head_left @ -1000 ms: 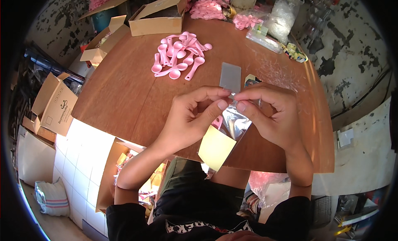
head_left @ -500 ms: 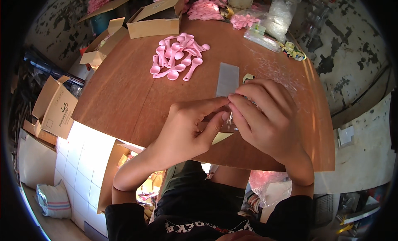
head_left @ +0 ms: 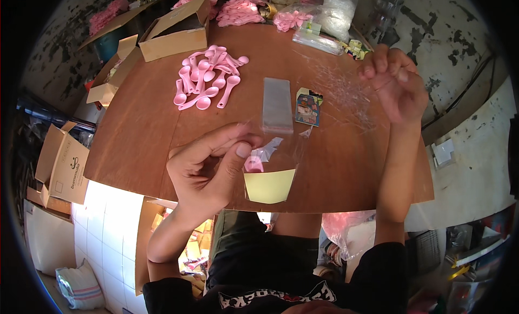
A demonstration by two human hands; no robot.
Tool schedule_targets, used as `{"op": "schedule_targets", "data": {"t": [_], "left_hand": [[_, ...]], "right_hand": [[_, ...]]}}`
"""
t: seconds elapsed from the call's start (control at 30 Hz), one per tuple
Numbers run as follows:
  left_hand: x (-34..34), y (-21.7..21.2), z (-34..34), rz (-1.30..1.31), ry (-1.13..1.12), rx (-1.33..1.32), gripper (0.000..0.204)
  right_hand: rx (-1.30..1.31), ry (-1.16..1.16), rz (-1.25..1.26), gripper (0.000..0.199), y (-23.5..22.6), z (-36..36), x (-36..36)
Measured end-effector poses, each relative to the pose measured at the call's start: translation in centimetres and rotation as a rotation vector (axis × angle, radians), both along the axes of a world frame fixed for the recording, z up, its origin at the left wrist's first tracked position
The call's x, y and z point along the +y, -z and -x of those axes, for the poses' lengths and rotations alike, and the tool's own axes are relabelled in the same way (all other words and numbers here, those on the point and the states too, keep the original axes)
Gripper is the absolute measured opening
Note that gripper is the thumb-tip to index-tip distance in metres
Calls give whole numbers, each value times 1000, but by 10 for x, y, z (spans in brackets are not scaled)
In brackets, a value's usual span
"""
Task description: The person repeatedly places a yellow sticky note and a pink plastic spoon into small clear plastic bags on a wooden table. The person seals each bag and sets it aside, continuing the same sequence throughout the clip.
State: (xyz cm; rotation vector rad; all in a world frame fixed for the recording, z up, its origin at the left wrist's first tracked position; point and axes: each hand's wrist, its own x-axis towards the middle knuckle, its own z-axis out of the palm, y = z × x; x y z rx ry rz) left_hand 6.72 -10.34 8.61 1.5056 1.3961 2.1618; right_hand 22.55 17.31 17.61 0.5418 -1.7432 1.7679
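My left hand [head_left: 211, 171] pinches the top of a small clear plastic bag [head_left: 268, 173] over the near edge of the brown table [head_left: 135, 135]. Inside the bag are a yellow card [head_left: 268, 185] and a pink spoon [head_left: 253, 164]. My right hand [head_left: 393, 84] is raised at the far right with its fingers curled loosely, above a scatter of thin clear strips [head_left: 340, 89]; I cannot tell if it pinches one. A stack of clear bags [head_left: 277, 104] and a small coloured card [head_left: 307, 109] lie in the middle of the table.
A heap of pink spoons [head_left: 208, 81] lies at the far left of the table. An open cardboard box [head_left: 175, 30] stands behind it, and more pink items and plastic bags [head_left: 335, 14] sit along the back. Cardboard boxes [head_left: 62, 162] stand on the floor at left.
Both hands were together at the bag's top. My right hand has let go and moved up and to the right. My left hand still holds the bag.
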Motion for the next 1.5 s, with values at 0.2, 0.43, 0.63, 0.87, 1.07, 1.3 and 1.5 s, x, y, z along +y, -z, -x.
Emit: {"op": "schedule_targets", "data": {"t": [0.2,0.43,0.63,0.87,1.07,1.3,1.5], "left_hand": [[2,-1,4,15,-106,14,21],[16,7,13,94,-65,-95,21],[29,19,10,89,18,-158,22],[25,34,19,79,233,-240,37],[32,49,24,200,300,-244,27],[41,53,22,272,310,-275,21],[47,60,26,310,306,-295,20]], "right_hand": [[-716,780,29,26,117,-17,160],[-548,1121,-443,25,97,-11,70],[-381,512,-572,29,83,20,-74],[-411,418,-240,16,96,30,-104],[-399,471,-238,16,105,25,-102],[-449,485,-96,14,116,18,-92],[-472,476,-15,16,115,13,-90]]}}
